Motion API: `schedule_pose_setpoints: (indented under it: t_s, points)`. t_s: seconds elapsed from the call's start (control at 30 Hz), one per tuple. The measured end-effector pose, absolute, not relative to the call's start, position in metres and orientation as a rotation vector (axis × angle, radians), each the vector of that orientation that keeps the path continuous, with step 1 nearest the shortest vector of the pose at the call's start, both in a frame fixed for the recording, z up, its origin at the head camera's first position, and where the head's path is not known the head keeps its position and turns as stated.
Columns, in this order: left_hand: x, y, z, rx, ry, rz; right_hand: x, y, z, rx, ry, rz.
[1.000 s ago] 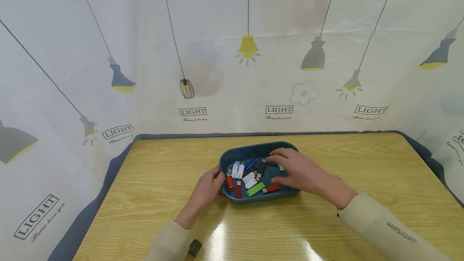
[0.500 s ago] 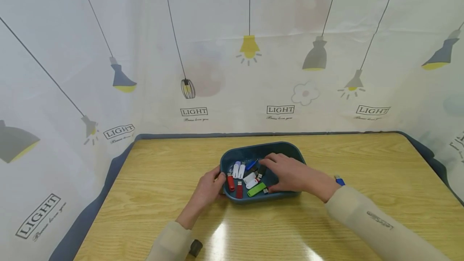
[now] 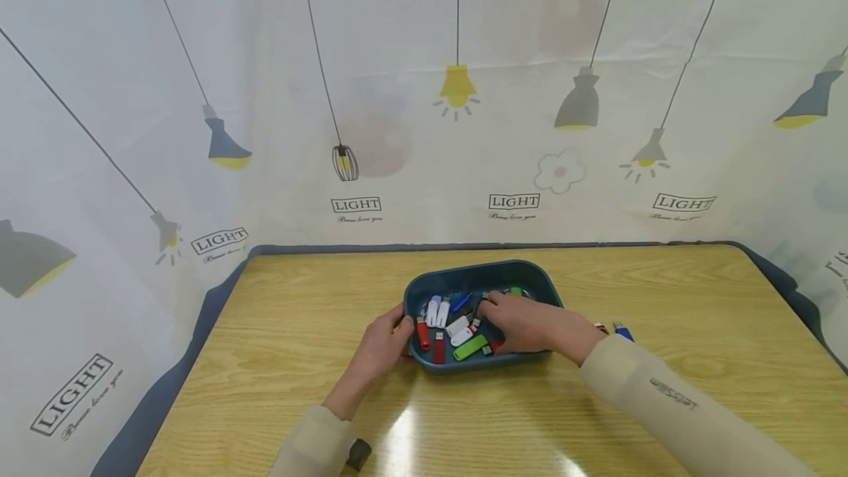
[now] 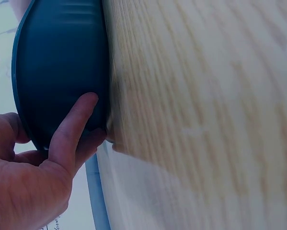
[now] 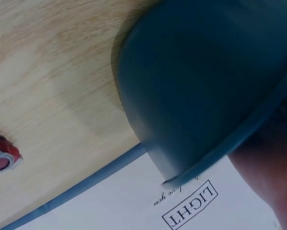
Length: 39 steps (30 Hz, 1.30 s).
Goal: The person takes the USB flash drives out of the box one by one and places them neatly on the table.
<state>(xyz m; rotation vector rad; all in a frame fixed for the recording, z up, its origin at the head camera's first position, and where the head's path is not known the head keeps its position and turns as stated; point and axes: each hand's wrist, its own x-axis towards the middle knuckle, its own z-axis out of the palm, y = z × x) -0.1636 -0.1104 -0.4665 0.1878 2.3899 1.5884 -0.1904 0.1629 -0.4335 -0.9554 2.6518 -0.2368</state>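
Note:
A dark blue oval plastic bin (image 3: 483, 368) stands on the table, holding several USB sticks. My left hand (image 3: 379, 343) grips its left end, the thumb over the rim and the other fingers against the outer wall, as the left wrist view also shows. Inside the bin's right half is my right hand (image 3: 526, 324), reaching down with bent fingers; its fingertips are partly hidden, and I cannot tell whether they pinch a stick. By its thumb lies a red USB stick (image 3: 489, 350), with a green stick (image 3: 470, 348) to the left. White sticks (image 3: 457, 327) lie farther left.
Right of the bin, a blue USB stick (image 3: 623, 330) lies on the wooden table (image 3: 318, 293), beside a small item (image 3: 601, 327) partly behind the right wrist. A dark object (image 3: 358, 453) sits by the left sleeve. A lamp-printed curtain (image 3: 411, 219) stands behind the table.
My right hand has moved left and lower into the bin, its fingers drawing closer together. The blue stick right of the bin has come into view. The left hand keeps its grip.

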Motion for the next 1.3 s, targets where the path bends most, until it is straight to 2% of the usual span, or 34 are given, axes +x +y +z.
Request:
schedule_pose_setpoints:
  t_s: [0.83,1.3]
  points:
    - [-0.163,-0.110,-0.466,0.184,2.406,1.571,-0.194,0.155,-0.434,-0.954,2.537,-0.288]
    - [-0.163,-0.109,-0.464,0.172,2.392,1.576,-0.194,0.168,-0.423,-0.944,2.586,-0.410]
